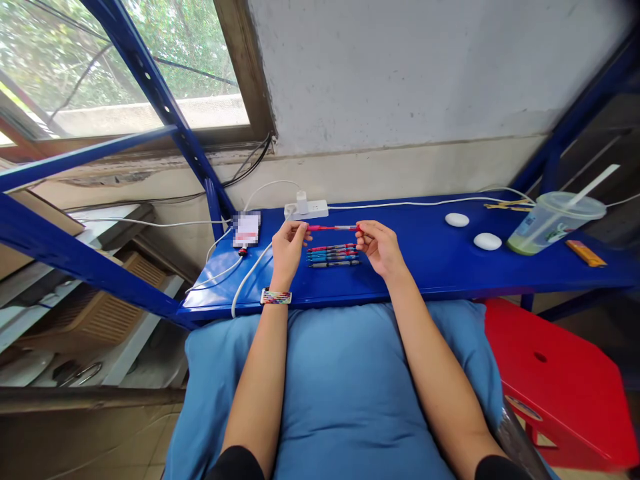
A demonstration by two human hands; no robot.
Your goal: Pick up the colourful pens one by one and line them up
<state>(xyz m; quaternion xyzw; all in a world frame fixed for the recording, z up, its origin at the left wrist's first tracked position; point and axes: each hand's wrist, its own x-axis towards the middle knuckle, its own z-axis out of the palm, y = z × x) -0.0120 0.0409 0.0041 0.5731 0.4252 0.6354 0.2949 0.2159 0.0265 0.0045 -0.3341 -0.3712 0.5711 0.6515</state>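
Note:
A red pen (333,228) is stretched level between my two hands, above the blue table (420,267). My left hand (291,243) pinches its left end, and a colourful band is on that wrist. The fingers of my right hand (376,243) are closed on the pen's right end. Just below the held pen, several pens (333,252) lie side by side in a stack of rows, with red, blue and teal ones above and a grey one (334,264) nearest to me.
A phone (247,229) with a cable lies at the left, near a white power strip (313,209). At the right are two white oval objects (487,241), a plastic cup (550,223) with a straw and an orange packet (586,253). A red stool (560,373) stands below.

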